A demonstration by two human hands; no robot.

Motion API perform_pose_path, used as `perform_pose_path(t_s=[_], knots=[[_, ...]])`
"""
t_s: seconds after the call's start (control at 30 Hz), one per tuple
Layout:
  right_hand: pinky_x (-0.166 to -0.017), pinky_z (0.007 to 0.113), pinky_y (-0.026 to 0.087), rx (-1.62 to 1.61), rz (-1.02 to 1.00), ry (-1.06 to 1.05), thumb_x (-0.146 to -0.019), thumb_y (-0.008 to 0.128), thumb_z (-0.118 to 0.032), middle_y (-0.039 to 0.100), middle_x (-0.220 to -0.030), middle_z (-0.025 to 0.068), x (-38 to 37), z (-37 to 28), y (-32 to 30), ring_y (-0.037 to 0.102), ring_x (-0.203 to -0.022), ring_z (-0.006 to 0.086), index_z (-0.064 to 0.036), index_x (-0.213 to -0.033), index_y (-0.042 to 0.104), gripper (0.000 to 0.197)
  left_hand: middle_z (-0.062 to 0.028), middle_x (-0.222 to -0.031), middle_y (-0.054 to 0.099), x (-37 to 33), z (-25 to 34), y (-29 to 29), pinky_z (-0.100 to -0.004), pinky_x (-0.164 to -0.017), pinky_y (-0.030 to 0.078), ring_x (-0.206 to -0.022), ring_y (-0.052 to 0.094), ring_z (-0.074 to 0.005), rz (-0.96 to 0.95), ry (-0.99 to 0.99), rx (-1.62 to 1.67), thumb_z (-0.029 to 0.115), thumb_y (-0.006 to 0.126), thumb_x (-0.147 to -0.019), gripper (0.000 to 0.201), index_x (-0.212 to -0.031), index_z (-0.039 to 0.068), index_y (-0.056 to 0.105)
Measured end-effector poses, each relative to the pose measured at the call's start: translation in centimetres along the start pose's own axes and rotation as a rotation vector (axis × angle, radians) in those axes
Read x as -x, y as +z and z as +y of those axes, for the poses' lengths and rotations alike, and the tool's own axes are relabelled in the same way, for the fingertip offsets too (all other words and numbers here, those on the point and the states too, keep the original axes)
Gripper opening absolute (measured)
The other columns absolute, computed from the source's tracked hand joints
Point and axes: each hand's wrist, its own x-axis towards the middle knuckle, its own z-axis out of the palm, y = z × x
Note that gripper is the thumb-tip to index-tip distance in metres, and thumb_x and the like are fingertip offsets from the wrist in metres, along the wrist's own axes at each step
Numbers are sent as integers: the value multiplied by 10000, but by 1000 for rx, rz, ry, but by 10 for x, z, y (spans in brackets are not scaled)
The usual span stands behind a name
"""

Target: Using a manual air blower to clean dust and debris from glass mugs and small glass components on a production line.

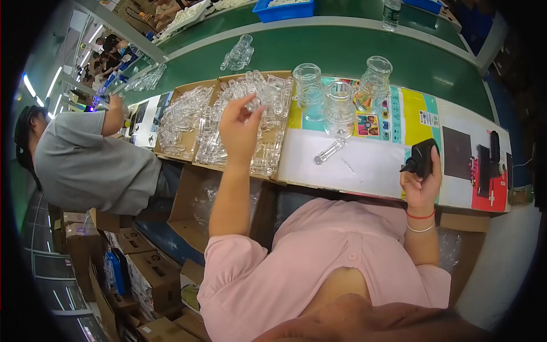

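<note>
My left hand (pixel 240 128) is raised over a cardboard tray (pixel 280 149) of clear parts. Its fingers are closed on a clear, rounded piece (pixel 268 96), whose exact kind I cannot make out. In my right hand (pixel 423 185) is a small black squeeze bottle (pixel 423 157), its pointed nozzle tilted to the left. Between the hands, three clear jar-like vessels stand upright: one at the left (pixel 308 94), one nearer in the middle (pixel 339 111) and one at the right (pixel 373 85). A clear tubular part (pixel 330 151) lies by the middle vessel's base.
A second tray of clear parts (pixel 183 119) adjoins the first. Beyond them lie more clear pieces (pixel 238 52). Dark tools (pixel 487 165) rest at the right. A blue bin (pixel 283 10) and a water bottle (pixel 391 14) stand behind. A co-worker in grey (pixel 94 162) sits left, near cardboard boxes (pixel 149 273).
</note>
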Motion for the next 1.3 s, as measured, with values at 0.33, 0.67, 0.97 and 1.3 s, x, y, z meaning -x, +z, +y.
perform_pose_path(t_s=[0.33, 0.67, 0.97, 1.3], knots=[[-301, 208, 372, 631, -18, -466, -827, 481, -438, 554, -770, 120, 38, 22, 88, 494, -430, 142, 21, -986, 488, 486, -139, -963, 578, 103, 80, 48, -249, -697, 480, -832, 575, -153, -223, 186, 505, -118, 679, -653, 349, -972, -10, 589], [-670, 302, 490, 1195, -279, -845, -790, 556, -493, 536, -802, 120, 59, 10, 74, 561, -729, 193, -4, -984, 441, 539, -158, -982, 582, 113, 87, 64, -295, -756, 486, -895, 587, -231, -263, 254, 640, -126, 690, -613, 402, -970, 1, 558], [-665, 277, 422, 1319, -353, -842, -795, 544, -396, 563, -784, 120, 66, 7, 83, 533, -736, 210, 39, -792, 546, 435, -161, -992, 571, 115, 87, 60, -295, -776, 474, -911, 573, -227, -245, 316, 581, -114, 709, -604, 397, -947, 7, 552], [-708, 318, 433, 1305, -405, -878, -832, 536, -352, 559, -860, 137, 66, 10, 73, 540, -792, 230, 43, -960, 505, 417, -163, -1006, 550, 116, 85, 59, -297, -817, 456, -936, 556, -224, -256, 330, 567, -107, 712, -615, 395, -954, 4, 542]])
